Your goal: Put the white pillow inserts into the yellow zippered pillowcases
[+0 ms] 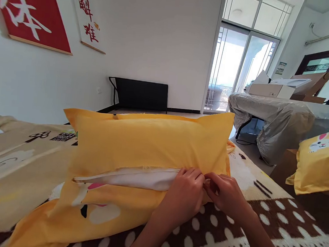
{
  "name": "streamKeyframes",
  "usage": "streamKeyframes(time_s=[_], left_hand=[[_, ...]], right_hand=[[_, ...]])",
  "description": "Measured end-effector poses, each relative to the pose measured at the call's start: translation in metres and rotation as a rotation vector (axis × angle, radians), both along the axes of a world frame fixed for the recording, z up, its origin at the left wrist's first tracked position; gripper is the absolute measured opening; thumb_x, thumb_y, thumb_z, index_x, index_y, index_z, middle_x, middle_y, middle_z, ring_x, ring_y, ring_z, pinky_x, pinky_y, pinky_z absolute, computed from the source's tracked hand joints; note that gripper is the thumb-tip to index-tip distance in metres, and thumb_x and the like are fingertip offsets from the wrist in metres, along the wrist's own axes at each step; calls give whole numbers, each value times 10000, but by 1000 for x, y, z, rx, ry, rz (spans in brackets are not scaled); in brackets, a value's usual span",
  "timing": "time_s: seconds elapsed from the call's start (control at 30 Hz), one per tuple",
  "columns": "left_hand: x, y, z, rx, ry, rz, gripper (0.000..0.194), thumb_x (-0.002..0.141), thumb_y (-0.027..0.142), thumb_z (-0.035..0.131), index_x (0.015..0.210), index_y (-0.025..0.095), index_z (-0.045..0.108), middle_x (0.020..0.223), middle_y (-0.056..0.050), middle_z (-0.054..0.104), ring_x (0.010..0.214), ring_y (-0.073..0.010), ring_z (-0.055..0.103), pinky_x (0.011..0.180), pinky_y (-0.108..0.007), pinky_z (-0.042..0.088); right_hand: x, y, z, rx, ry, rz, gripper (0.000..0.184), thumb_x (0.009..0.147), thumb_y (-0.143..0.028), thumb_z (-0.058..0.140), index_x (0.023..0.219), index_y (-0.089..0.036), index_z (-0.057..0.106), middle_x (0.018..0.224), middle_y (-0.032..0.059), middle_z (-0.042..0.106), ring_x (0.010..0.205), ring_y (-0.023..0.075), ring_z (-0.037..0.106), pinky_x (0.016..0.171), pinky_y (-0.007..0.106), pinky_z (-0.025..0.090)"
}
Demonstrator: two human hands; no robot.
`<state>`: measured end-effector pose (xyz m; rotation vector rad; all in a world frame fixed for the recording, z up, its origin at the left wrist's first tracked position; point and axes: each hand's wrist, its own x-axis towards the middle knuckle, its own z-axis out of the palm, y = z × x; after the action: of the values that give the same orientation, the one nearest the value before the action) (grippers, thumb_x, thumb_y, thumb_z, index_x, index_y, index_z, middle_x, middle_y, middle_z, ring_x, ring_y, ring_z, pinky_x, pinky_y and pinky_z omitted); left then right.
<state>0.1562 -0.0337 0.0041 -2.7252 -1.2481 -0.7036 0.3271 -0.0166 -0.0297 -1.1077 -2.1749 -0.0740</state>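
Observation:
A yellow pillow in a yellow case lies across a patterned bed cover. The case's long opening gapes along the near side, and the white inner pillow shows through it. My left hand has its fingers curled and pinched on the edge of the opening at its right end. My right hand is closed beside it, pinching the same spot on the case. The two hands touch each other at the fingertips.
The brown dotted blanket covers the bed under my arms. A second yellow rabbit pillow sits at the right. A plastic-wrapped table with cardboard boxes stands by the glass doors. A black frame leans on the far wall.

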Motion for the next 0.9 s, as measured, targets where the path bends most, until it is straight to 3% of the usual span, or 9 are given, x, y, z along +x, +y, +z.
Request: streamKeyframes(time_s=[0.23, 0.43, 0.73, 0.9], left_hand=[[-6, 5, 0, 63, -175, -25, 165, 877, 137, 421, 775, 165, 546, 1087, -57, 547, 1013, -196, 482, 873, -376, 380], [-13, 2, 6, 111, -84, 119, 206, 871, 129, 418, 729, 159, 564, 967, -64, 528, 917, -201, 461, 780, -375, 355], [-18, 1, 15, 62, 23, 219, 221, 894, 169, 444, 737, 163, 600, 921, -61, 583, 904, -201, 509, 775, -365, 308], [-17, -3, 20, -33, 81, 237, 269, 915, 175, 398, 736, 167, 599, 792, -38, 624, 737, -169, 546, 750, -354, 293]], right_hand=[[1, 7, -7, 105, 45, 24, 123, 852, -177, 509, 757, -183, 588, 556, -19, 548, 537, 108, 498, 572, 218, 322], [0, 6, -3, 52, 72, -16, 87, 799, -178, 518, 734, -191, 575, 534, -28, 526, 527, 106, 479, 578, 215, 333], [-1, 7, -1, -45, 23, 9, 54, 764, -159, 511, 722, -191, 522, 624, -16, 561, 578, 110, 487, 583, 218, 313], [-3, 9, -3, -60, 24, 17, 234, 857, -350, 546, 691, -187, 533, 615, -11, 575, 571, 106, 488, 578, 218, 303]])
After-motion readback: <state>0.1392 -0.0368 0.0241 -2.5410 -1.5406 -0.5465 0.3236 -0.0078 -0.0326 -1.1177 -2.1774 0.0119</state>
